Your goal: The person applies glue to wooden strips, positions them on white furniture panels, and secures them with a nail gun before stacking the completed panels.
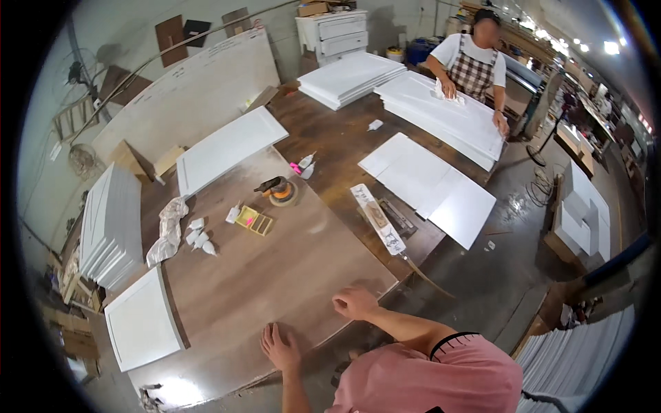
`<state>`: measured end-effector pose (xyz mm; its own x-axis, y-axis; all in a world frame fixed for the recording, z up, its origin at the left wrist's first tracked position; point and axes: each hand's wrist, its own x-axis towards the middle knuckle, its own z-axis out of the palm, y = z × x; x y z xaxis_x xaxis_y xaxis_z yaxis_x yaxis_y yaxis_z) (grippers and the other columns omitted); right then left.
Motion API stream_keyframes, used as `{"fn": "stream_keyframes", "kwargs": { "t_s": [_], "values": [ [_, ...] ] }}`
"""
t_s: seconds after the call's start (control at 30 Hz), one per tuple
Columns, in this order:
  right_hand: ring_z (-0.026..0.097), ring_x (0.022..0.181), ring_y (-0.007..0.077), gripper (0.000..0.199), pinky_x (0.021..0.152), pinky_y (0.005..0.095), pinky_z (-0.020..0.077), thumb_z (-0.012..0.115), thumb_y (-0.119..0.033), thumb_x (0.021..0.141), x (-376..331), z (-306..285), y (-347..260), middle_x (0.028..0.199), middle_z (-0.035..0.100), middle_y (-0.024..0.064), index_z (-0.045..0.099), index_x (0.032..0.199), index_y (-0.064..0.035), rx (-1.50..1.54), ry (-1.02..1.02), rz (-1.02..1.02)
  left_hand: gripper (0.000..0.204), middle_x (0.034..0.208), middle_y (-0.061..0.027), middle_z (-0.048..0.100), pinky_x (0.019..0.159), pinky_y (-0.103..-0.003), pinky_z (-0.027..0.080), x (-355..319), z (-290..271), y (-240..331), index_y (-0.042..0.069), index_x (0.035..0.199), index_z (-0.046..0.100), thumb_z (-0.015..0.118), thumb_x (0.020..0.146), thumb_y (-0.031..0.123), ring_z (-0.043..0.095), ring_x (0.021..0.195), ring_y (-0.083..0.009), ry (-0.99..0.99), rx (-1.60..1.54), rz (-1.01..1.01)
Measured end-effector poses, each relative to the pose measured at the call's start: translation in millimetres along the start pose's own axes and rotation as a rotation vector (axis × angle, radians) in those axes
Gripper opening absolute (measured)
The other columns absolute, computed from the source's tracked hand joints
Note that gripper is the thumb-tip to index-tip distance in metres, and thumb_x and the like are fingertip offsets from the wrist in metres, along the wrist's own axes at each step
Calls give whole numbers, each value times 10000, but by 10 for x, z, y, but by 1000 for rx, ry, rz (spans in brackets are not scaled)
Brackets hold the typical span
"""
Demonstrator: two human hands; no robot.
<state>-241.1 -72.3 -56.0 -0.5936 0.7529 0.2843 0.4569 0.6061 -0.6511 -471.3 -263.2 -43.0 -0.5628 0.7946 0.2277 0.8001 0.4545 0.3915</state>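
Observation:
My left hand lies palm down at the near edge of the brown worktable, fingers stretched out, holding nothing. To its right, my right hand rests on the tabletop near the right edge with its fingers curled in; nothing shows in it. A white panel lies flat at the table's left end. Farther in are an orange-and-black sander, a small yellow divided box, several small white bottles and a crumpled whitish cloth.
Stacked white panels stand at the left. Another white panel lies at the back. A white power strip with a cord sits on the table's right side, beside flat white boards. Across, a person wipes panels with a cloth.

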Motion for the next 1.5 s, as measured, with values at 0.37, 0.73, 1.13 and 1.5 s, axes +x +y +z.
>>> {"fn": "stream_keyframes", "kwargs": {
  "t_s": [0.37, 0.73, 1.13, 1.5],
  "values": [
    [679, 808, 300, 77, 734, 434, 542, 723, -220, 834, 122, -97, -18, 809, 710, 33, 700, 901, -189, 23, 43, -82, 533, 1560, -155, 458, 1226, -579, 216, -486, 349, 203, 98, 1439, 543, 635, 928, 221, 358, 1481, -379, 90, 91, -176],
    [668, 855, 284, 54, 747, 451, 492, 725, -197, 816, 41, 4, 3, 833, 723, 14, 719, 865, -177, 26, 5, -108, 542, 1592, -164, 400, 1211, -518, 323, -1151, 268, 934, 117, 1485, 493, 631, 975, 238, 347, 1469, -446, 112, -60, -265],
    [670, 830, 321, 58, 784, 454, 534, 726, -183, 842, -63, 47, -80, 791, 713, 74, 725, 875, -135, 1, -41, -36, 609, 1279, -255, 662, 1051, -478, 481, -3045, 866, 138, 61, 1304, 668, 479, 1015, 563, 595, 1247, -436, -489, -403, -898],
    [723, 853, 303, 131, 763, 421, 553, 718, -205, 899, -208, 463, -245, 885, 751, 111, 742, 973, -100, -81, 63, 144, 644, 1206, -233, 715, 1050, -442, 484, -5795, 569, -618, 14, 1208, 723, 516, 957, 570, 643, 1215, -384, -109, -527, -1552]
  ]
}}
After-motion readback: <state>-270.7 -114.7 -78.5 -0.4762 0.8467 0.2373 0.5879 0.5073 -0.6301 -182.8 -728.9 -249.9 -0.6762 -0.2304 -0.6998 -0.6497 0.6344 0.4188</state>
